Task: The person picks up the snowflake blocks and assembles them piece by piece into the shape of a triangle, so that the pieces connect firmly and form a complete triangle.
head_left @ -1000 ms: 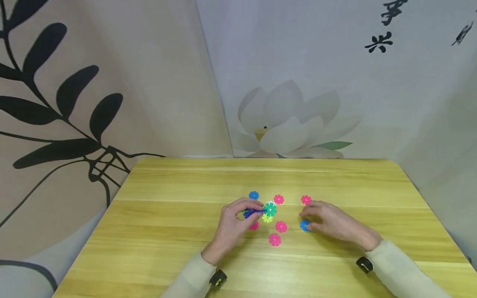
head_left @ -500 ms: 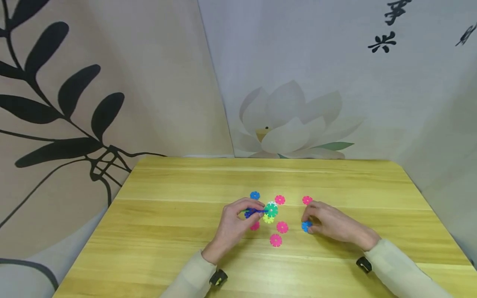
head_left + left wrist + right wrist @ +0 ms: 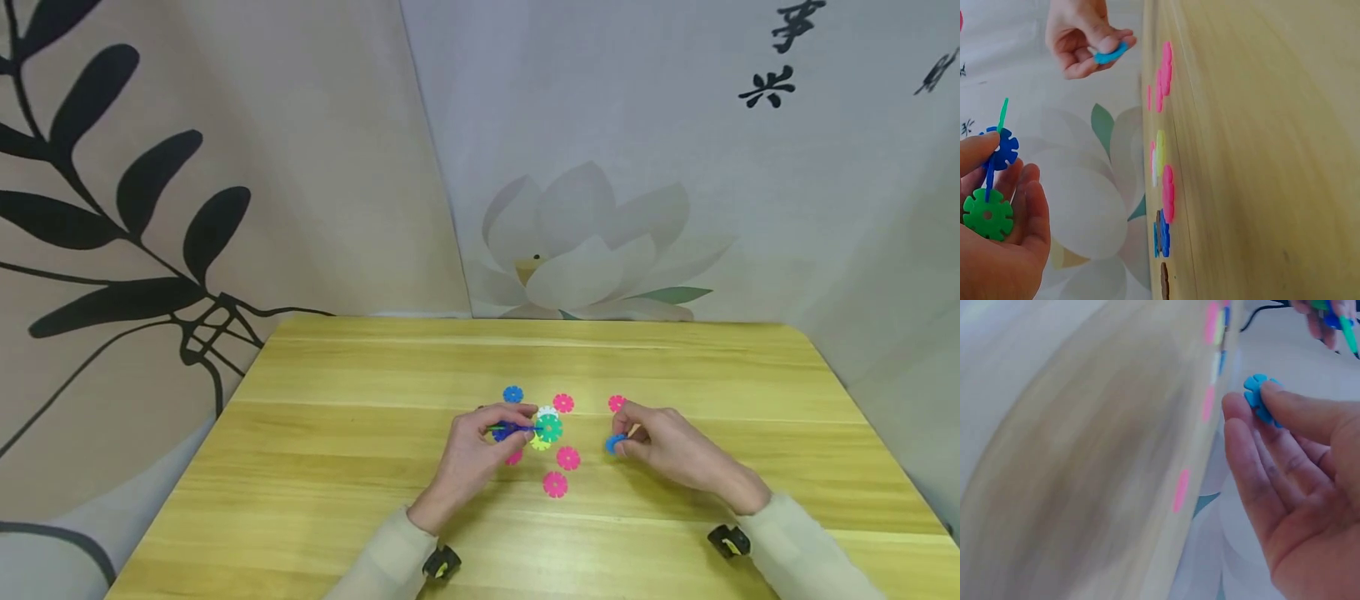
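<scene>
A chain of slotted plastic discs (image 3: pixel 997 215), joined through their notches, is lifted off the table in the left hand (image 3: pixel 472 450), whose thumb and fingers are clamped on it; a green disc seen face-on sits at one end, next a dark-blue disc turned edge-on (image 3: pixel 989 178), then a dark-blue disc seen face-on (image 3: pixel 1007 152), and a bright-green disc turned edge-on (image 3: pixel 1003 115) at the other end. Well apart from the chain, the right hand (image 3: pixel 667 446) pinches a single light-blue slotted plastic disc (image 3: pixel 1257 397) between thumb and fingertips, also raised above the surface. Between the hands and around them, loose flower-shaped discs lie flat: a white disc (image 3: pixel 547 412) and a yellow disc (image 3: pixel 540 445), both partly covered in the head view by the green end of the chain; a pink disc (image 3: pixel 568 458) with another pink disc (image 3: pixel 555 484) nearer the person; a third pink one (image 3: pixel 513 457) partly behind the left hand; a fourth (image 3: pixel 563 403) and a blue disc (image 3: pixel 513 394) farther back; and a fifth pink one (image 3: pixel 617 403) just beside the right fingers. The left wrist view adds a brown disc (image 3: pixel 1164 281). All rest on a pale wood-grain table (image 3: pixel 337 500), before a backdrop (image 3: pixel 337 167) printed with dark leaves and a white lotus.
</scene>
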{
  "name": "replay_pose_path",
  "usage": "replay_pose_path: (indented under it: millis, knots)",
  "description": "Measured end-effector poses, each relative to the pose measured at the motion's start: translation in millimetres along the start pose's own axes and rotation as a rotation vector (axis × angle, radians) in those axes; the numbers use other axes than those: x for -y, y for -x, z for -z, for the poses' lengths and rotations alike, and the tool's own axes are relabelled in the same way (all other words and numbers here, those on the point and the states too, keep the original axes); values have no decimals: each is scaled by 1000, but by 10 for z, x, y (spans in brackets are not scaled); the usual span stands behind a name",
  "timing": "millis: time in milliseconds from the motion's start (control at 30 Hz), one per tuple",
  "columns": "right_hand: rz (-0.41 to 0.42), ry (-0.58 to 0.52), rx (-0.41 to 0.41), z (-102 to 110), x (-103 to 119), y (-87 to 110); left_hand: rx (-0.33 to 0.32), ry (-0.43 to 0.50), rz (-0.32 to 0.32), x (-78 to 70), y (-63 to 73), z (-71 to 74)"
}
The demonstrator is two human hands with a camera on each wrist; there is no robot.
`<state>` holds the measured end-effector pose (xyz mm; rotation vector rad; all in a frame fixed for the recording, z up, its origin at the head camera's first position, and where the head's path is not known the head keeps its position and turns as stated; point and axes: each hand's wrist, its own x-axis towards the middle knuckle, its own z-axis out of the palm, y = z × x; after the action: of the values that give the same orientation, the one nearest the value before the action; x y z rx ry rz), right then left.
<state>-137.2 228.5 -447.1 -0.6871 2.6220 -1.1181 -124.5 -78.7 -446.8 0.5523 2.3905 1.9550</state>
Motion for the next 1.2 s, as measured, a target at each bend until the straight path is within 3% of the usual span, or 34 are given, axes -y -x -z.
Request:
replay_pose_path:
  millis: [367, 767, 1200]
  knots:
    - [62, -66, -153, -49, 242, -15, -2, 23, 33, -39, -2, -42]
    - [95, -77, -228, -105, 436, 0, 3, -3, 50, -58, 14, -74]
    - [190, -54, -333, -138, 534, -33, 8, -11, 61, -81, 9, -97]
